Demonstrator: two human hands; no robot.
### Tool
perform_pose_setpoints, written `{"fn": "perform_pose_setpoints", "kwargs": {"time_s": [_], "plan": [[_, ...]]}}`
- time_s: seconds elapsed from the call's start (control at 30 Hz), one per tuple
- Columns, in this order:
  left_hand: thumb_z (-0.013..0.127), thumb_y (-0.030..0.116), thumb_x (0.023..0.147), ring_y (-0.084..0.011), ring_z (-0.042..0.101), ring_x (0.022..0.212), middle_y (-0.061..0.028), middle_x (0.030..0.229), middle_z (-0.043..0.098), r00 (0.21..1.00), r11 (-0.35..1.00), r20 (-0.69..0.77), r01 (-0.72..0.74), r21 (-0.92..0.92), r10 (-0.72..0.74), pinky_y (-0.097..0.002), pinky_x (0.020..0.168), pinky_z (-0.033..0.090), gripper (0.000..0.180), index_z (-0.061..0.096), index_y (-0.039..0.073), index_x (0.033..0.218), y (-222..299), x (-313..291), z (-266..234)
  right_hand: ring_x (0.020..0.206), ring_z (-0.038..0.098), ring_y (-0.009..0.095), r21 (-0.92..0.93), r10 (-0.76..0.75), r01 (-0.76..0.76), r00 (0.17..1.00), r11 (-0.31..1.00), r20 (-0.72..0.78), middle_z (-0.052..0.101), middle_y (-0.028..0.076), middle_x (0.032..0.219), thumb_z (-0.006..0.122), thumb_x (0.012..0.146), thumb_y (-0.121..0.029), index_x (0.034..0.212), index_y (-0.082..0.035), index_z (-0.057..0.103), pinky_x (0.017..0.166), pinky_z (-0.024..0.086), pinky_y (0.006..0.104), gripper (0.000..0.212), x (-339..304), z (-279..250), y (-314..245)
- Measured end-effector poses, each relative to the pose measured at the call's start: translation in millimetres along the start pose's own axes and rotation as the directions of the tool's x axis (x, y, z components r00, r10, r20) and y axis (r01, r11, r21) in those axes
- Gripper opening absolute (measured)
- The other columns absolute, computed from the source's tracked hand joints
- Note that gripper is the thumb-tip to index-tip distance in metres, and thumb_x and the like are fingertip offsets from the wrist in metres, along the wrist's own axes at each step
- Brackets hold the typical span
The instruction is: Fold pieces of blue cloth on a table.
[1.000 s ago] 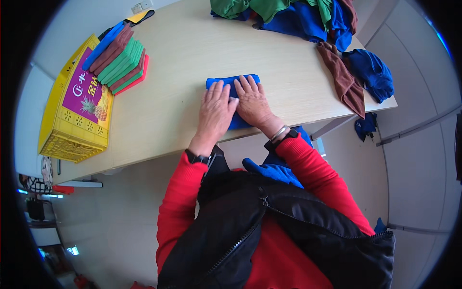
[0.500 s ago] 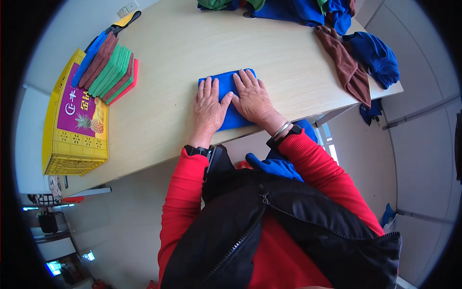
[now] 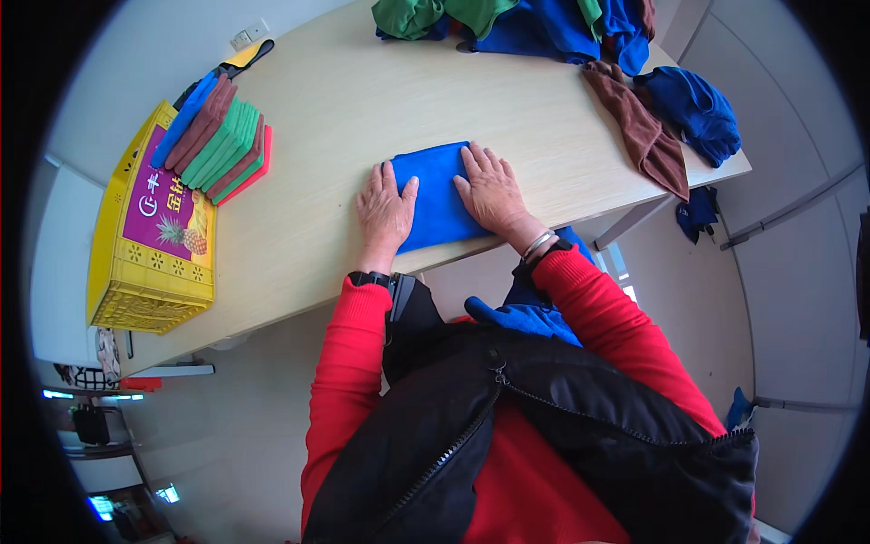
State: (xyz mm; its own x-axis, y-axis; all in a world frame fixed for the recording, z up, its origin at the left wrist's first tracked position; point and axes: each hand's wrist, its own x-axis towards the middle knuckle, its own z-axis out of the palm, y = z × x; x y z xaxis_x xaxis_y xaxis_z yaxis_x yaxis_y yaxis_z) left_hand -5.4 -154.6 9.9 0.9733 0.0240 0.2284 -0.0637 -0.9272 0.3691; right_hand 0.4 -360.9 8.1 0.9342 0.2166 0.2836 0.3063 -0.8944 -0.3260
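Across most of the view runs a pale wooden table (image 3: pixel 362 100), its near edge cutting close to the person's red sleeves. At its far right end lies a loose heap of unfolded cloths (image 3: pixel 544 23) — green, blue and brown, some spilling over the corner, with a brown cloth (image 3: pixel 639 131) trailing toward the edge and a blue one (image 3: pixel 693 104) beside it. At the far left end a yellow crate (image 3: pixel 145 245) rests on the table, and leaning against it stands a neat row of folded cloths (image 3: pixel 217 140) in blue, brown, green and red. Another blue cloth (image 3: pixel 521 317) lies in the person's lap, below the table edge.

Near the front edge, between the two hands, sits the blue cloth (image 3: pixel 439 195), already folded to a tidy rectangle and lying flat on the wood. The left hand (image 3: pixel 385 208) rests palm down on its left side, fingers spread and flat — pressing, not gripping. The right hand (image 3: pixel 492 190) lies the same way on the right side, fingers stretched out, nothing clenched in it.

Judging by this, a good share of the folding looks done: about a dozen pieces stand stacked, and the one under the palms seems nearly finished, being smoothed. What remains appears to be the heap at the far end and the piece in the lap.
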Motion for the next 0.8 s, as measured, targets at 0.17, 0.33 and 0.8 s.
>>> {"fn": "perform_pose_setpoints", "kwargs": {"time_s": [0.17, 0.33, 0.8], "plan": [[0.03, 0.059, 0.104, -0.0347, 0.028, 0.15, -0.0182, 0.162, 0.03, 0.993, 0.993, 0.05, 0.102, 0.056, -0.105, -0.0519, 0.122, 0.02, 0.075, 0.03, 0.006, 0.157, -12.6, -17.6, -11.7, 0.146, 0.034, 0.039, -0.02, 0.026, -0.025, 1.0, 0.999, 0.014, 0.038, 0.02, 0.157, 0.045, 0.103, -0.041, 0.151, -0.001, 0.037, 0.12, 0.025, 0.0503, 0.063, -10.2, -13.1, 8.9], [0.034, 0.049, 0.106, -0.0338, 0.028, 0.15, -0.0173, 0.162, 0.032, 0.998, 0.992, -0.068, -0.009, 0.129, 0.018, -0.0518, 0.122, 0.02, 0.066, 0.034, 0.006, 0.155, 0.2, -41.8, -26.0, 0.147, 0.032, 0.038, -0.125, -0.051, 0.043, 0.997, 0.991, -0.063, 0.04, 0.019, 0.156, 0.046, 0.102, -0.04, 0.151, -0.003, 0.038, 0.121, 0.024, 0.0504, 0.063, -13.1, -22.9, -3.1], [0.039, 0.04, 0.107, -0.0303, 0.027, 0.15, -0.0154, 0.162, 0.032, 0.977, 0.975, 0.0, -0.212, 0.066, 0.212, -0.0524, 0.121, 0.024, 0.057, 0.04, 0.006, 0.152, 5.4, -30.4, -2.2, 0.149, 0.028, 0.039, -0.065, -0.201, 0.201, 0.98, 0.977, 0.006, 0.036, 0.019, 0.159, 0.041, 0.102, -0.044, 0.151, -0.005, 0.043, 0.122, 0.018, 0.0533, 0.062, 2.2, 10.7, -33.1]]}}
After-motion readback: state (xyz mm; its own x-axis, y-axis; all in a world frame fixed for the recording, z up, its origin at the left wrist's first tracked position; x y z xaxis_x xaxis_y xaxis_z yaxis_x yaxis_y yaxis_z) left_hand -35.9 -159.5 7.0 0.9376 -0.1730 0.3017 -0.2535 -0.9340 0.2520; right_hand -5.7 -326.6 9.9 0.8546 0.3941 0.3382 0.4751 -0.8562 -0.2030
